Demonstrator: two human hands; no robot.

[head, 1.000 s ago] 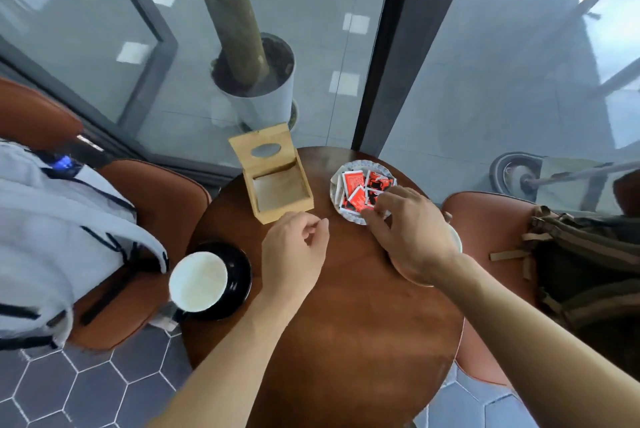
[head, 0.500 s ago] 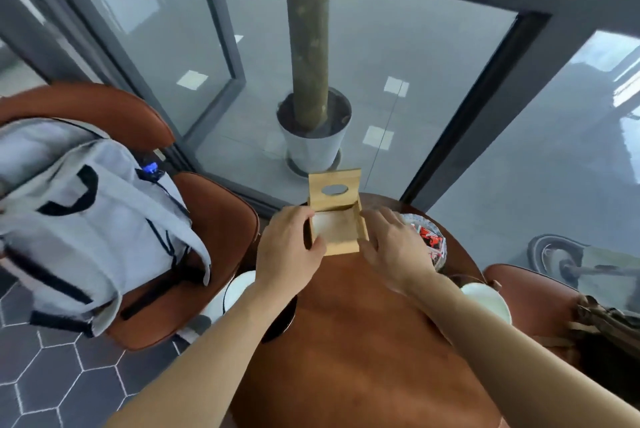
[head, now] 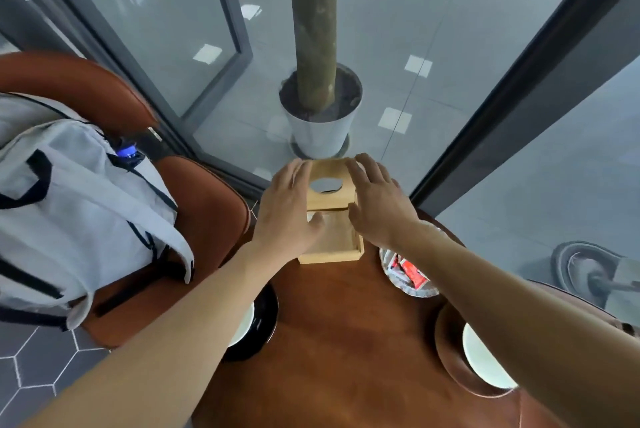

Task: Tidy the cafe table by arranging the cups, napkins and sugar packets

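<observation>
- The wooden napkin box [head: 330, 230] sits at the table's [head: 346, 341] far edge, lid raised, between both hands.
- The left hand [head: 287, 209] and right hand [head: 375, 205] press flat-fingered against its sides, thumbs inside.
- The dish of sugar packets [head: 408, 275] lies just beside the box, under the right forearm.
- Cups: one [head: 244, 327] under the left forearm, another [head: 485, 358] near right.

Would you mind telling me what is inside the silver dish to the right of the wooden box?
The silver dish holds red sugar packets lying loosely. The right forearm crosses over its far side, so how many packets there are, and whether anything else lies in it, cannot be seen.
</observation>
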